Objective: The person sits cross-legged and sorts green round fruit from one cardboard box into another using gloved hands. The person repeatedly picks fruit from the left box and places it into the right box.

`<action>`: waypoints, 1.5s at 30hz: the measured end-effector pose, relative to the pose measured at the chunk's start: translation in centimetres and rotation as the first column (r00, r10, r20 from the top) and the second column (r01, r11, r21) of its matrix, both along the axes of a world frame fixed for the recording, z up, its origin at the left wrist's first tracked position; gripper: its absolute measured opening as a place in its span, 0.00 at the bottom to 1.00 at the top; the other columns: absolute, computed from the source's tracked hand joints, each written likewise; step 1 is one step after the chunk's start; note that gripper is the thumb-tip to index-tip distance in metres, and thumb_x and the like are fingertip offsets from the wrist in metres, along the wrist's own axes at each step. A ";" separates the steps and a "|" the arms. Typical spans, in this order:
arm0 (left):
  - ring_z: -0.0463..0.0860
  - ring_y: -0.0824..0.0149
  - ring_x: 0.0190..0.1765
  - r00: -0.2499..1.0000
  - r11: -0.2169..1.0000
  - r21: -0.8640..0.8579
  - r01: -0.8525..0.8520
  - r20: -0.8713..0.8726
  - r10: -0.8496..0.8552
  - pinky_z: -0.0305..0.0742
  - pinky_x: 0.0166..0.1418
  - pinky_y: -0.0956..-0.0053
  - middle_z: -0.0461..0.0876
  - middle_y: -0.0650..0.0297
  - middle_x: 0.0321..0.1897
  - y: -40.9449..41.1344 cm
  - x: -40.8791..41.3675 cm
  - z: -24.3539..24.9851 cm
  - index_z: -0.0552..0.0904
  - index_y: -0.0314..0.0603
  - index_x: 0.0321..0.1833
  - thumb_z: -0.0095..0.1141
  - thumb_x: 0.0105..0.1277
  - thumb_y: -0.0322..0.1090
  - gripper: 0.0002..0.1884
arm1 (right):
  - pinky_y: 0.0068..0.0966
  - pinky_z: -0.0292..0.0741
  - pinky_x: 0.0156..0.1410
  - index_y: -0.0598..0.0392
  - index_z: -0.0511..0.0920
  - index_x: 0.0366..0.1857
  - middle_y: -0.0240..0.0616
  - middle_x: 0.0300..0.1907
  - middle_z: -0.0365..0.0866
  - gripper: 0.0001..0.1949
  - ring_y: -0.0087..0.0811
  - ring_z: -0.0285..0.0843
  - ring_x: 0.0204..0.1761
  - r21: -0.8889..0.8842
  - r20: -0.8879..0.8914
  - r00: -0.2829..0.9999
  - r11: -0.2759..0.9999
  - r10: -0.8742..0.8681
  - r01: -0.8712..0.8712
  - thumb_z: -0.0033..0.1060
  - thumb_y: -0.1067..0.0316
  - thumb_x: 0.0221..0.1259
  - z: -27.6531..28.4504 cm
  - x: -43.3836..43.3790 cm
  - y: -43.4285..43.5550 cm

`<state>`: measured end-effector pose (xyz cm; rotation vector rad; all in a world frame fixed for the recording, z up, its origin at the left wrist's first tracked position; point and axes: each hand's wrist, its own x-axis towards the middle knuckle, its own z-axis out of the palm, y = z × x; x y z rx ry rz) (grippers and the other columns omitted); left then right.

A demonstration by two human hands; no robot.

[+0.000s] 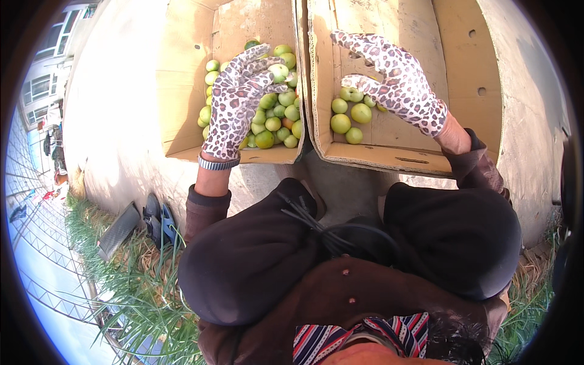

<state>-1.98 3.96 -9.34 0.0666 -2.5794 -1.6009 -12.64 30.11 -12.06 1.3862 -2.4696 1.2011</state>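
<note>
My left hand (242,93), in a leopard-print glove, is over the left cardboard box (187,91). Its fingers curl around a pale green tomato (278,73). Below and around it lies a heap of green tomatoes (264,139), a few turning yellow or orange. The right cardboard box (401,155) stands close beside the left one. Over it, my right hand (392,75), gloved in the same print, has thumb and fingers spread with nothing seen between them. Several green tomatoes (361,113) sit at that box's near left, just below the thumb; the hand partly hides some.
Both boxes rest on a concrete floor (123,114) in front of my bent knees (242,260). To the left are shoes (155,219) and a dark flat tray-like object (119,231) beside green plants (150,292). Behind stands a building with windows (41,89).
</note>
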 end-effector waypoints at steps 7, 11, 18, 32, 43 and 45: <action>0.79 0.60 0.60 0.999 0.989 -0.144 -0.018 0.045 0.024 0.78 0.63 0.70 0.73 0.49 0.64 5.5 1.3 1.2 0.59 0.29 0.74 0.64 0.62 0.26 0.38 | 0.37 0.76 0.60 0.41 0.78 0.60 0.36 0.53 0.82 0.18 0.41 0.80 0.54 0.153 -0.074 0.978 0.971 0.197 -0.184 0.50 0.60 0.67 1.5 2.1 -1.5; 0.78 0.59 0.62 0.978 0.854 -0.514 -0.080 0.125 0.166 0.77 0.64 0.70 0.72 0.47 0.65 5.5 2.0 0.1 0.60 0.30 0.74 0.65 0.62 0.28 0.39 | 0.36 0.76 0.59 0.42 0.79 0.58 0.35 0.53 0.82 0.17 0.40 0.80 0.53 0.107 0.014 0.986 0.980 0.168 -0.169 0.53 0.58 0.67 0.7 1.6 -0.7; 0.81 0.59 0.58 0.961 0.945 0.211 -0.252 -0.061 0.270 0.79 0.62 0.70 0.76 0.47 0.60 -3.1 -0.8 -2.3 0.66 0.26 0.69 0.55 0.67 0.21 0.27 | 0.33 0.78 0.53 0.49 0.82 0.49 0.39 0.47 0.83 0.15 0.40 0.83 0.47 0.538 0.167 0.948 0.831 -0.270 0.142 0.67 0.67 0.58 -6.0 -5.7 4.0; 0.85 0.59 0.50 0.955 0.810 -0.587 0.005 0.243 0.171 0.79 0.57 0.68 0.86 0.55 0.48 -8.5 0.7 -8.0 0.82 0.39 0.54 0.66 0.61 0.36 0.19 | 0.36 0.76 0.62 0.58 0.80 0.55 0.52 0.50 0.82 0.22 0.47 0.80 0.55 0.575 0.367 0.920 0.811 -0.140 -0.106 0.53 0.84 0.53 -14.5 -5.6 5.3; 0.80 0.51 0.55 0.914 0.485 -0.792 0.371 0.402 -0.043 0.75 0.58 0.58 0.81 0.49 0.47 -4.5 -1.3 -9.7 0.79 0.36 0.50 0.71 0.53 0.45 0.26 | 0.35 0.74 0.65 0.52 0.75 0.62 0.49 0.58 0.79 0.26 0.45 0.77 0.61 0.616 0.289 0.909 0.785 -0.301 0.064 0.55 0.79 0.54 -13.0 -7.9 6.7; 0.79 0.51 0.58 0.888 0.477 -0.777 0.411 0.460 -0.017 0.73 0.62 0.58 0.79 0.49 0.52 -4.6 -1.6 -10.0 0.78 0.37 0.55 0.72 0.53 0.45 0.30 | 0.35 0.73 0.67 0.51 0.75 0.63 0.48 0.58 0.79 0.27 0.44 0.76 0.62 0.689 0.268 0.905 0.723 -0.331 0.060 0.54 0.80 0.54 -12.9 -7.8 6.8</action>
